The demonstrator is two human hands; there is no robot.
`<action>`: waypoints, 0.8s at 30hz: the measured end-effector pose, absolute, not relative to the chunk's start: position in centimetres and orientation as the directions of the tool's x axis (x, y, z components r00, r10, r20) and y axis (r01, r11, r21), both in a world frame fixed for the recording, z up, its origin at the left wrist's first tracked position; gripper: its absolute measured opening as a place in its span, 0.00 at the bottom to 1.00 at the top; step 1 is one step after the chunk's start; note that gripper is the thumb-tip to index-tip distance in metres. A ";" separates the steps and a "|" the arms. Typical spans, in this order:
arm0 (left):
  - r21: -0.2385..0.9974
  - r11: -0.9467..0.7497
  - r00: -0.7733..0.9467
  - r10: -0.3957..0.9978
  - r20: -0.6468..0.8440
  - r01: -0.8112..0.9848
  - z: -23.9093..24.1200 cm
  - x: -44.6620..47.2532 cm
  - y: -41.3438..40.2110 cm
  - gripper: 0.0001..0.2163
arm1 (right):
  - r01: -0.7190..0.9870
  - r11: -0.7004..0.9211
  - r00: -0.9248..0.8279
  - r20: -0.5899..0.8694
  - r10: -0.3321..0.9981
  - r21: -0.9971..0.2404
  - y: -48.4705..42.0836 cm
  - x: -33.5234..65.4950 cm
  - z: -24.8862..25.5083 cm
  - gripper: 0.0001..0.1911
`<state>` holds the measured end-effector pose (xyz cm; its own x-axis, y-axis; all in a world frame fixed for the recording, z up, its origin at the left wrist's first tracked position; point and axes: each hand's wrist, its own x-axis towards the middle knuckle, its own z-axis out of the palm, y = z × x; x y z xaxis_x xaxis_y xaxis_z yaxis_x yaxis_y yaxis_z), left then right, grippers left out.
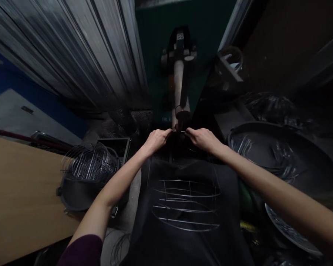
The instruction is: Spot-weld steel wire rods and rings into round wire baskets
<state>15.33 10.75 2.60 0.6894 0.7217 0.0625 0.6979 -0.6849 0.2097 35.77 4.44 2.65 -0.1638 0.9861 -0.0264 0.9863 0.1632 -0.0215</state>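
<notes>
With fingers pinched narrow, our left hand (157, 140) and right hand (205, 139) hold thin, shiny wire (182, 132) below a dull cylindrical arm (179, 87); bowed wire grids (183, 209) lie on black cloth (147, 240).

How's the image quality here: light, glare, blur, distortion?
Head view: dim overall, upper right nearly black; head view: bright glints on the wires below the hands; head view: left hand and right hand fairly clear, the tub at right softer; head view: edges look stretched, wide-angle style.
</notes>
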 end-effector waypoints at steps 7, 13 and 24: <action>0.200 -0.684 0.684 0.725 0.079 0.701 2.3 14.5 11.2 0.14 | 0.986 0.151 -0.152 -0.009 0.988 -0.072 4.7 35.0 2.7 0.19; 0.236 -0.680 0.679 0.727 0.097 0.694 2.1 14.7 11.2 0.14 | 0.966 0.114 -0.127 -0.044 0.991 -0.233 4.3 36.0 2.7 0.19; 0.289 -0.651 0.651 0.751 0.110 0.702 1.2 14.9 11.2 0.15 | 0.932 0.113 -0.128 -0.020 0.992 -0.344 4.1 37.6 1.6 0.17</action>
